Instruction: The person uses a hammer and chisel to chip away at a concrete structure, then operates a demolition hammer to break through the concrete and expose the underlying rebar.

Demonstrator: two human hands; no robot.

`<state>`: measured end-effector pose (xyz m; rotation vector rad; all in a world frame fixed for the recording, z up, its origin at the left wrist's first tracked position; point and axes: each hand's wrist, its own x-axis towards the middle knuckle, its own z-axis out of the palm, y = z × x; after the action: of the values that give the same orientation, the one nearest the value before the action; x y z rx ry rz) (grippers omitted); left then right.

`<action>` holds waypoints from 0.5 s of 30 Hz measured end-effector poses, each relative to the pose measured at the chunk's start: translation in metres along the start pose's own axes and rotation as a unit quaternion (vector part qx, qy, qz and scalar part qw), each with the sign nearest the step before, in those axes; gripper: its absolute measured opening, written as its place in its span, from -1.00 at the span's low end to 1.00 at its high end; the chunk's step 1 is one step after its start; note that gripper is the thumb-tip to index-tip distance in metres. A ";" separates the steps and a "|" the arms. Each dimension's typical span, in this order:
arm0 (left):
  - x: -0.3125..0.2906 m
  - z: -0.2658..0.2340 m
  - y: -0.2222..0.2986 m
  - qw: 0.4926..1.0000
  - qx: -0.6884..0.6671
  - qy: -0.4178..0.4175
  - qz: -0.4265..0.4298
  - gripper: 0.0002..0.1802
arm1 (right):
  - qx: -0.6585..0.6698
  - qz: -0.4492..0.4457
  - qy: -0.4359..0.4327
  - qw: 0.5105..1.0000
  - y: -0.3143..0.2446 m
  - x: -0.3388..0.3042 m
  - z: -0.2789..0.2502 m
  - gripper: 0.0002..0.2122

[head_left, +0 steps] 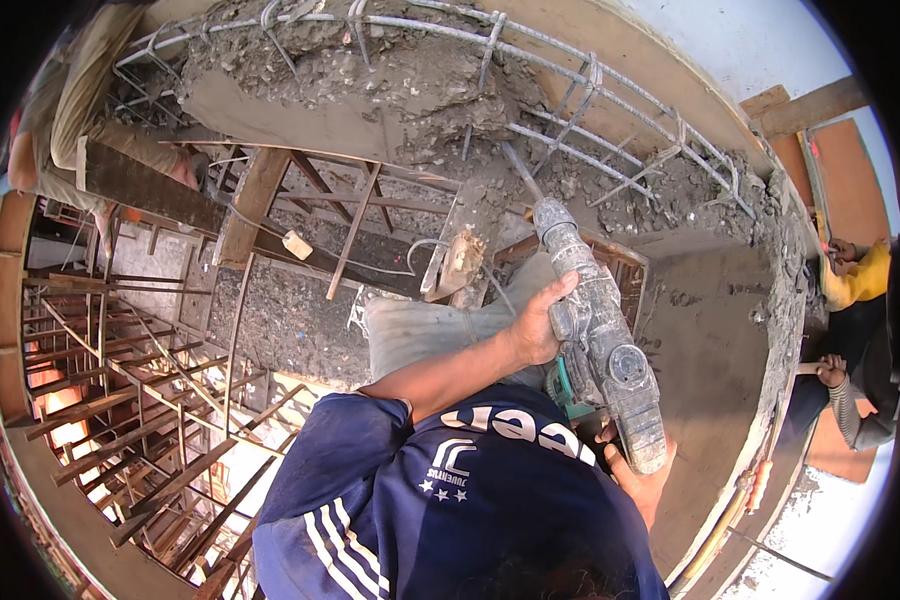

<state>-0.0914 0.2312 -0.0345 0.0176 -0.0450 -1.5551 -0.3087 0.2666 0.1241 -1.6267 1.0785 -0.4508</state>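
A dust-caked demolition hammer (606, 345) runs diagonally in front of me, its chisel bit (522, 172) pointing up and left. The bit's tip meets broken concrete (440, 90) beside exposed steel bars (610, 85). My left hand (542, 322) is closed round the side of the tool near its front collar. At the rear end, my right hand (646, 476) wraps the grip, partly hidden behind the housing. A green part of the casing (570, 385) shows beneath the grey dust.
Below and left, wooden props (160, 400) stand over a lower level. A plank (150, 190) crosses at upper left, where another person's bare feet (185, 170) rest. At right, another person's hand (831, 371) holds a handle. A thin cable (360, 265) hangs near a wood block (462, 262).
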 end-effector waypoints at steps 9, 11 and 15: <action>0.006 -0.014 -0.002 0.999 -0.010 0.009 0.037 -0.29 | -0.139 -0.060 0.087 0.985 0.012 0.004 0.013 -0.67; 0.011 -0.022 0.000 0.999 0.004 -0.002 0.035 -0.28 | -0.128 -0.058 0.087 0.986 0.015 0.004 0.017 -0.66; 0.002 -0.016 0.000 0.999 -0.017 -0.035 0.020 -0.37 | -0.101 -0.062 0.057 0.991 0.008 0.010 0.018 -0.70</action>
<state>-0.0910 0.2292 -0.0501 -0.0650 -0.0732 -1.5154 -0.2935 0.2685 0.1085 -1.8722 1.1425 -0.5354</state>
